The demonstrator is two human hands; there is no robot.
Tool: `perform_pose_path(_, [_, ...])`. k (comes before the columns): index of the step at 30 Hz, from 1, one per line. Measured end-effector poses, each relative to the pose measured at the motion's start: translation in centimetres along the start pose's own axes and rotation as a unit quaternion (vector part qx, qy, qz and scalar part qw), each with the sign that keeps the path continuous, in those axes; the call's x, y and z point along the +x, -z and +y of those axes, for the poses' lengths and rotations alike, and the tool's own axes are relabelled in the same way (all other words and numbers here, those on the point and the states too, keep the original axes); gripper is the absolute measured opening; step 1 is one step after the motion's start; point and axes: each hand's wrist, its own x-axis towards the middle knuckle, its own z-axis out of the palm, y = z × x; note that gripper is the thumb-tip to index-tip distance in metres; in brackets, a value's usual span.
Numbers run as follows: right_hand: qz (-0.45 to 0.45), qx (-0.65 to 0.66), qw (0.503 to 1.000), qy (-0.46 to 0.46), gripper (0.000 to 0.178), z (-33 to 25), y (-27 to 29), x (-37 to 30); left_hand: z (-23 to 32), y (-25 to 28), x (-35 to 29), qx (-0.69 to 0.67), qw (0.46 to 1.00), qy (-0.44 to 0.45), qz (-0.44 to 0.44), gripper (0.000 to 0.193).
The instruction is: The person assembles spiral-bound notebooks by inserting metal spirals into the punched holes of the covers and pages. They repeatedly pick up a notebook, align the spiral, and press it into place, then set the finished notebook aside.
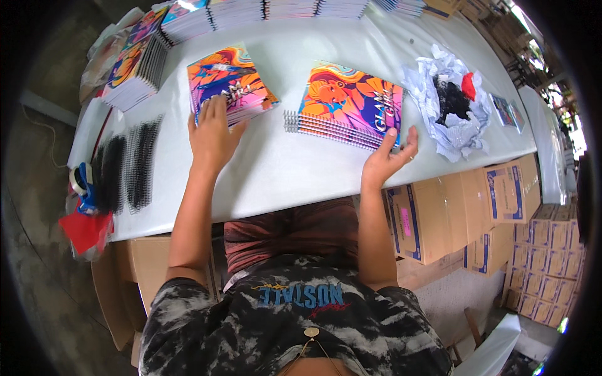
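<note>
My left hand (214,135) rests its fingertips on the near edge of a stack of notebooks with colourful illustrated covers (229,72); its thumb is spread off to the right. To the right lies a small stack of spiral-bound notebooks (351,100), their coiled edges towards me and slightly fanned out. My right hand (390,158) is at the near right corner of this second stack. Its thumb lies at the corner and its fingers stretch apart from it, upward, holding nothing that I can see. Whether the left stack has coils is hidden.
Black spiral coils (141,163) lie at the left, beside a blue tape dispenser (84,185). More notebook stacks (135,69) line the far and left edges. Crumpled paper (433,94) with black and red material sits right. Cardboard boxes (433,216) stand beneath the white-covered table (269,182).
</note>
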Motion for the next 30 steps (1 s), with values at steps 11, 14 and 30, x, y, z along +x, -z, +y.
perform_pose_path(11, [-0.094,0.025,0.976,0.197,0.049,-4.6,-0.2,-1.5,-6.5,9.9,6.2,-0.062,0.976,-0.155,0.143,0.015])
perform_pose_path(14, [-0.212,0.071,0.943,0.247,0.058,-9.4,-0.3,-2.1,-4.5,13.2,6.5,-0.072,0.963,-0.208,0.153,0.017])
perform_pose_path(30, [-0.483,0.354,0.781,-0.176,0.012,-6.7,0.5,-6.0,-2.2,5.0,-8.5,-0.648,0.663,0.316,-0.202,0.043])
